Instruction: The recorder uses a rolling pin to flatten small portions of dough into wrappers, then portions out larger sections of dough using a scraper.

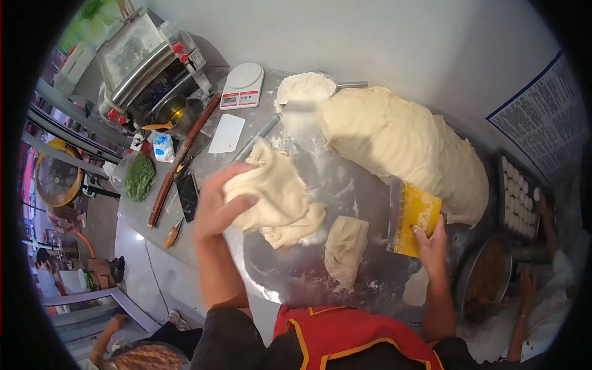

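Note:
My left hand (223, 200) grips a soft, folded lump of dough (271, 191) at its left side, fingers partly hidden behind it. In my right hand (430, 242) is a yellow dough scraper (416, 223) with a metal blade, held beside the near edge of a very large mass of pale dough (404, 139). A smaller piece of dough (346, 250) lies on the floury metal table (296, 271) between my hands. Past the held lump, a bowl of flour (306, 88) with a handle stands against the wall.
A white kitchen scale (243, 86), a white plastic card (227, 134), a long wooden rolling pin (182, 163) and a phone (187, 196) occupy the left. At right are a tray of dough balls (518, 196), a pot of filling (487, 277) and another person's hands (527, 280).

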Available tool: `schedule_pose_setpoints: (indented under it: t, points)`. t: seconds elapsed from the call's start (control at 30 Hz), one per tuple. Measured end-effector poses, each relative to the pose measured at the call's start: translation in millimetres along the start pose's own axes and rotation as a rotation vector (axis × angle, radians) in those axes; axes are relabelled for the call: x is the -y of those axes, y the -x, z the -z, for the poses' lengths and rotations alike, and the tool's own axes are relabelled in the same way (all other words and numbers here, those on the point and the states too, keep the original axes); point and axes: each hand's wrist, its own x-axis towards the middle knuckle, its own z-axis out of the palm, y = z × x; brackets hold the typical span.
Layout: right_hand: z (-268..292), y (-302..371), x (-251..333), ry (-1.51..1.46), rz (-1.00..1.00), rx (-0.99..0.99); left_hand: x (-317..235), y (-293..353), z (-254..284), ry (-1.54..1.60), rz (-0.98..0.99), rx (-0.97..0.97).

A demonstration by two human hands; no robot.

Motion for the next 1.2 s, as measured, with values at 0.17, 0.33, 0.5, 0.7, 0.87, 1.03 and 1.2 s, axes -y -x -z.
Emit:
schedule_pose_setpoints:
  t: [0.17,0.33,0.5,0.7,0.87,1.03,1.2]
  points:
    - [-12.9,18.1,3.5,-0.050,0.005,0.021,121.8,-67.2,-63.2,0.338,0.541,0.033]
    - [-4.7,43.3,-23.3,0.012,-0.008,-0.015,175.8,-61.3,-146.5,-1.005,0.172,-0.175]
    - [6.4,75.6,-38.1,-0.047,-0.211,-0.113,183.9,7.5,-174.4,-0.524,-0.090,0.328]
    - [12.2,91.5,-36.7,-0.095,-0.130,-0.063,154.7,3.1,-215.3,-0.792,0.305,0.593]
    - [33.8,104.5,-48.0,-0.070,-0.089,-0.084,104.4,16.8,-221.4,-0.527,0.013,0.410]
    - [51.4,131.6,-53.8,-0.178,-0.070,-0.156,103.7,53.3,-258.8,-0.748,-0.172,0.404]
    - [68.0,154.8,-87.5,-0.134,-0.030,-0.148,132.6,102.7,-289.2,-0.901,-0.098,0.100]
